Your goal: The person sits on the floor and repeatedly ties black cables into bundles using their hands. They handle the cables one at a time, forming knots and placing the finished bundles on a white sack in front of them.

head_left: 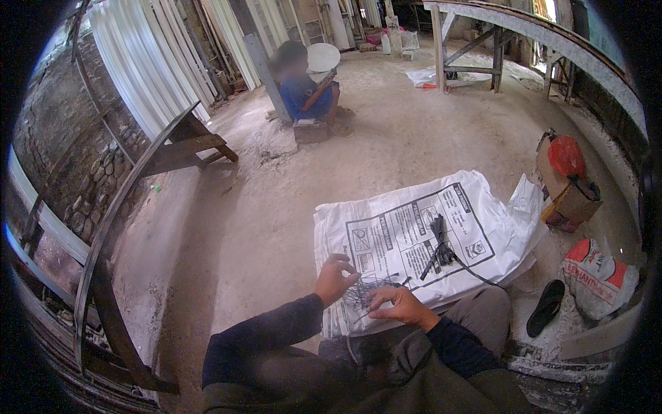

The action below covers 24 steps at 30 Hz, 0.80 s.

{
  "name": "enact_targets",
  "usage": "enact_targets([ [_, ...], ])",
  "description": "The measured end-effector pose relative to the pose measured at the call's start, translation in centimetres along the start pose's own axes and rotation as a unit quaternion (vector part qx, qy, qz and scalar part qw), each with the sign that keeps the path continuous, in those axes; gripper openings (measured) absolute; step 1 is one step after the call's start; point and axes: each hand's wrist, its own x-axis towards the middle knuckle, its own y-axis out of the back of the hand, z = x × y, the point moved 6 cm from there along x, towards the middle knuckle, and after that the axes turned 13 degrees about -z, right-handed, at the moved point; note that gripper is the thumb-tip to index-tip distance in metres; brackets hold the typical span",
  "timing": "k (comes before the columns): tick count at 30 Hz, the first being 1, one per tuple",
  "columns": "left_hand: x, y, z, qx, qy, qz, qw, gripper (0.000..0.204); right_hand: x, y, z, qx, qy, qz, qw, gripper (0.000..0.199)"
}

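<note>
A small openwork piece of thin black strands (358,294) lies over the near left part of a white printed sack (407,207) across my lap. My left hand (335,280) is closed at its left edge, thumb and fingers bent together. On the other side, my right hand (401,306) pinches the piece's right edge between thumb and fingers; the exact spot is too fine to make out. Farther right on the sack rests a tied bundle of black strips (440,250), with a loose end trailing toward my right knee.
Right of me are a black sandal (546,308), a red and white sack (600,279) and a cardboard box (569,183) with a red item. A dark wooden bench (138,165) runs along the left. Ahead, another person (310,93) sits low holding a round white object (323,58).
</note>
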Motion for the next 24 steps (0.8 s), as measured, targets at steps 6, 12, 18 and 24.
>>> enact_targets([
  [6,0.2,-1.0,-0.5,-0.046,-0.024,-0.027,0.998,0.015,-0.3,0.8,1.0,0.072,-0.026,0.100,0.992,0.013],
  [12,0.3,-2.3,1.6,-0.089,-0.054,-0.116,0.988,0.013,-1.7,3.4,3.8,0.091,-0.040,0.281,0.955,0.013],
  [18,-0.5,-5.0,4.4,-0.181,-0.069,-0.251,0.948,0.012,-2.3,4.9,4.8,-0.060,-0.069,0.352,0.931,0.010],
  [24,-2.4,-4.9,9.9,-0.289,-0.112,-0.396,0.864,0.009,-2.7,6.2,3.6,-0.067,-0.105,0.350,0.928,0.013],
])
